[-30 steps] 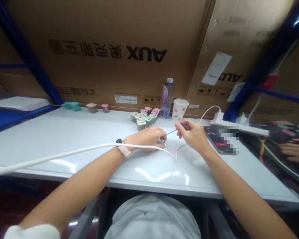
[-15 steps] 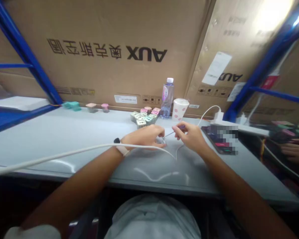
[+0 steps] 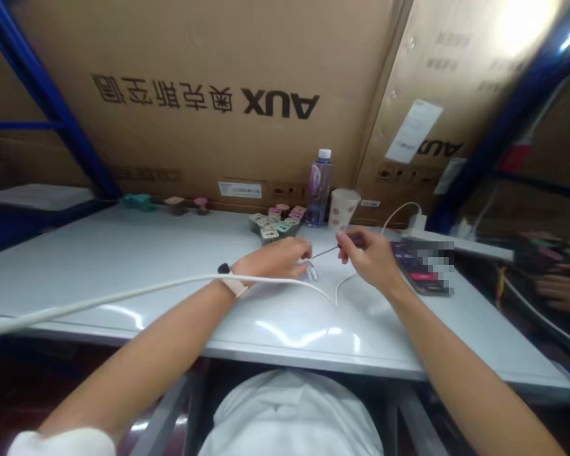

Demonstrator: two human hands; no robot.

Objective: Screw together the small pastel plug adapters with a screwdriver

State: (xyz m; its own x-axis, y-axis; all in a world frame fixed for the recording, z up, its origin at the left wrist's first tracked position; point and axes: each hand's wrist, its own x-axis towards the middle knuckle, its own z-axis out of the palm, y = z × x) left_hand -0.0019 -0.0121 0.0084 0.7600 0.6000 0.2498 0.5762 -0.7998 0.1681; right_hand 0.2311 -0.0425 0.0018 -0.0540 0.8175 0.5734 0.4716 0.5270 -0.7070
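Right hand [image 3: 368, 263] pinched a thin dark-handled metal pick [image 3: 325, 252], its tip drawn slightly back from a small whitish connector [image 3: 311, 272] by the curled left hand [image 3: 270, 259], whose grip was unclear; a white cable [image 3: 123, 299] crossed that wrist on the pale desk [image 3: 123, 253].

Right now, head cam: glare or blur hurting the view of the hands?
Head view: glare streaks on the white tabletop sit below the left hand and right hand, not on them; slight blur softens the small white part; wide-angle bending tilts the blue rack upright.
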